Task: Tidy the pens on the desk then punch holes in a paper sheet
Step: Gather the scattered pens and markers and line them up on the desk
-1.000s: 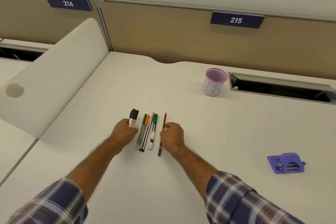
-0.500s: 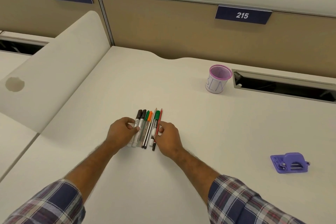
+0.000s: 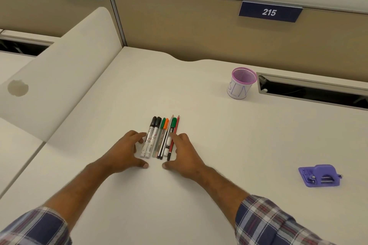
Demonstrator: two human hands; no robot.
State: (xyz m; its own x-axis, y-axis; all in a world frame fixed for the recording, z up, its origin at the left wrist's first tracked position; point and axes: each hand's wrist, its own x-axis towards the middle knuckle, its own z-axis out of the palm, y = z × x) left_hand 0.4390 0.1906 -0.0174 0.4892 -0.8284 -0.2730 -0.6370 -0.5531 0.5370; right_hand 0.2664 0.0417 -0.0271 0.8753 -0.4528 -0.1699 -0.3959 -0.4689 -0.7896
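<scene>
Several pens (image 3: 161, 137) lie side by side in a tight row on the white desk (image 3: 219, 145): two black-capped markers, green and orange pens, a pencil, a green-capped marker and a red pencil. My left hand (image 3: 124, 154) rests flat just left of the row, fingers spread, fingertips touching the leftmost marker. My right hand (image 3: 183, 155) lies on the right side, fingers against the red pencil. Neither hand holds anything. A purple hole punch (image 3: 319, 175) sits at the right. No paper sheet is in view.
A pink mesh pen cup (image 3: 241, 83) stands at the back right, beside a dark cable slot (image 3: 310, 90) in the desk. A white curved divider (image 3: 51, 85) borders the desk on the left. Beige partition panels (image 3: 179, 22) run along the back.
Both hands pushed the spread pens together into one tight row. The fingers have since opened and the hands drew slightly back toward me.
</scene>
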